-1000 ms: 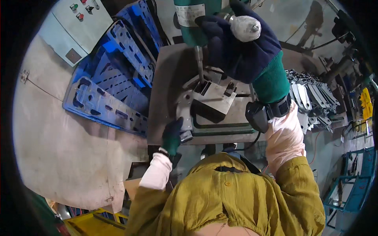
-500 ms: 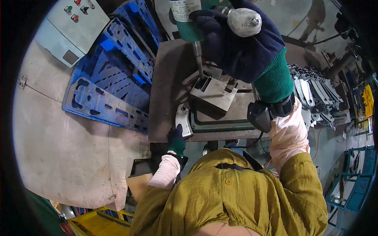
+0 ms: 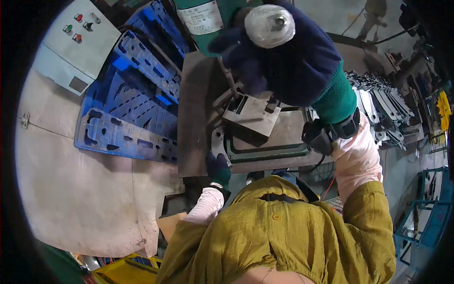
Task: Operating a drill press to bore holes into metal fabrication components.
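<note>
My right hand [image 3: 295, 64], in a dark blue glove, is closed around a handle with a clear plastic-wrapped knob [image 3: 269, 27] beside the green machine head [image 3: 203, 40]. Below that head a slim metal spindle [image 3: 228, 78] slants down to a slotted steel block [image 3: 253, 116]. Whether its tip touches the block is hard to tell. The block sits over a green-rimmed machine base [image 3: 269, 155]. At the bench's near edge my left hand [image 3: 218, 171], gloved as well, grips the lower end of a curved silver metal plate [image 3: 218, 143], which has holes.
Stacked flat metal parts [image 3: 380, 109] lie to the right on the bench [image 3: 196, 113]. Blue plastic pallets [image 3: 127, 135] lean at the left, beside a grey control box [image 3: 78, 45] with buttons. A blue metal rack [image 3: 423, 213] stands far right, and a yellow frame [image 3: 125, 270] lower left.
My right hand and the plastic-wrapped knob have shifted left in view. The whole view has turned slightly. My left hand stays on the metal plate, now covering more of its lower end.
</note>
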A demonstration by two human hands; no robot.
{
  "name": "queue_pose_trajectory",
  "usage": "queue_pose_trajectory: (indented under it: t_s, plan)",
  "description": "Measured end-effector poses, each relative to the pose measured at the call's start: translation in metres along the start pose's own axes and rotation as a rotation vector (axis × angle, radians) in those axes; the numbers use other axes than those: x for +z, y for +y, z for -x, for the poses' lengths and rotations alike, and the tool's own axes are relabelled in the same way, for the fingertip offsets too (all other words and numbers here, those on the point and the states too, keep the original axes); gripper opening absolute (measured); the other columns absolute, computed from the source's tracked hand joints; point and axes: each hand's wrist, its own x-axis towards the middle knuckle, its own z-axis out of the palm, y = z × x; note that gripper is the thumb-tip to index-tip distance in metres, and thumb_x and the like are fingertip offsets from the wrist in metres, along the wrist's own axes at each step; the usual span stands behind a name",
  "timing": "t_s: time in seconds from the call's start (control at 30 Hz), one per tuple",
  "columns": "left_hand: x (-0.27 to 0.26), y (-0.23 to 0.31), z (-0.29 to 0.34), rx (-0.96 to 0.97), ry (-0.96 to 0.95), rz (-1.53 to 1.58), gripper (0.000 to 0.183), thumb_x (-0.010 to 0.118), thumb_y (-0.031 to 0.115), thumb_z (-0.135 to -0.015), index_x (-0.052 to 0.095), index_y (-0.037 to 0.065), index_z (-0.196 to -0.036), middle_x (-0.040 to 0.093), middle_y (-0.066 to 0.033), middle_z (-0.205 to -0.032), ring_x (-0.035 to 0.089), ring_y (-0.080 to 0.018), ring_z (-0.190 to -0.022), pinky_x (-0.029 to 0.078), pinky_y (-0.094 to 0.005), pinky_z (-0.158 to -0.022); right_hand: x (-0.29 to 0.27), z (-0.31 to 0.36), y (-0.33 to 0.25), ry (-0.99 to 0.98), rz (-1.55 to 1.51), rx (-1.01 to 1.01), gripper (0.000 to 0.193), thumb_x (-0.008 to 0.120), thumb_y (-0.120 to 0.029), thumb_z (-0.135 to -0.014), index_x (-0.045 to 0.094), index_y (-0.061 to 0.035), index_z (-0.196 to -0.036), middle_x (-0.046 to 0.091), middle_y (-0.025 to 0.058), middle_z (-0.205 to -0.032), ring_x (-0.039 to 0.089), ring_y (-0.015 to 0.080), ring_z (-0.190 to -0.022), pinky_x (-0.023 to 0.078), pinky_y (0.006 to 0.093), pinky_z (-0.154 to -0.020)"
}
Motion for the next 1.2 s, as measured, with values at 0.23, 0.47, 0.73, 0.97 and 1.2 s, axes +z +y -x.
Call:
queue_pose_trajectory:
  t_s: [0.23, 0.47, 0.73, 0.97, 1.2]
  plan:
    - [0.001, 0.019, -0.039, 0.068, -0.09, -0.19, 0.082, 0.071, 0.044, -0.079, 0.041, 0.001, -0.142, 0.052, -0.024, -0.138, 0.048, -0.0389, -0.129, 0.037, -0.0426, -0.108, -0.103, 0.039, -0.074, 0.065, 0.871, -0.218, 0.04, 0.051, -0.023, -0.101, 0.05, -0.0073, -0.138, 0.064, 0.0164, -0.119, 0.066, 0.021, -0.09, 0.054, 0.0309, -0.077]
    - [0.001, -0.006, -0.059, 0.114, -0.145, -0.219, 0.083, 0.072, 0.044, -0.08, 0.041, 0.002, -0.145, 0.051, -0.0249, -0.139, 0.049, -0.0369, -0.129, 0.038, -0.04, -0.108, -0.308, 0.072, -0.14, 0.687, 1.742, -0.314, 0.034, 0.065, -0.033, -0.09, 0.065, -0.0025, -0.105, 0.066, 0.0124, -0.091, 0.064, 0.0295, -0.083, 0.051, 0.0411, -0.072]
    - [-0.004, -0.003, -0.061, -0.056, -0.127, -0.483, 0.096, 0.075, 0.044, -0.076, 0.03, 0.004, -0.151, 0.043, -0.0232, -0.147, 0.044, -0.036, -0.134, 0.036, -0.0398, -0.111, -0.358, 0.054, -0.077, 0.995, 2.228, 0.441, 0.046, 0.066, -0.043, -0.081, 0.065, -0.0047, -0.106, 0.069, 0.02, -0.107, 0.067, 0.037, -0.1, 0.052, 0.045, -0.087]
    - [-0.008, 0.034, -0.066, -0.069, -0.243, -0.585, 0.091, 0.071, 0.047, -0.076, 0.035, 0.001, -0.147, 0.043, -0.0238, -0.147, 0.042, -0.035, -0.136, 0.035, -0.0382, -0.111, -0.431, 0.03, -0.04, 1.258, 2.31, 0.443, 0.027, 0.049, -0.02, -0.092, 0.06, -0.0097, -0.114, 0.068, 0.0162, -0.108, 0.069, 0.0321, -0.095, 0.055, 0.0438, -0.078]
    - [-0.003, 0.053, -0.057, -0.108, -0.183, -0.557, 0.095, 0.076, 0.037, -0.074, 0.032, -0.002, -0.148, 0.044, -0.0253, -0.146, 0.044, -0.0364, -0.134, 0.036, -0.0375, -0.111, -0.472, 0.021, -0.028, 1.344, 2.331, 0.322, 0.034, 0.049, -0.023, -0.092, 0.057, -0.0104, -0.123, 0.065, 0.0139, -0.11, 0.068, 0.0314, -0.093, 0.055, 0.0416, -0.079]
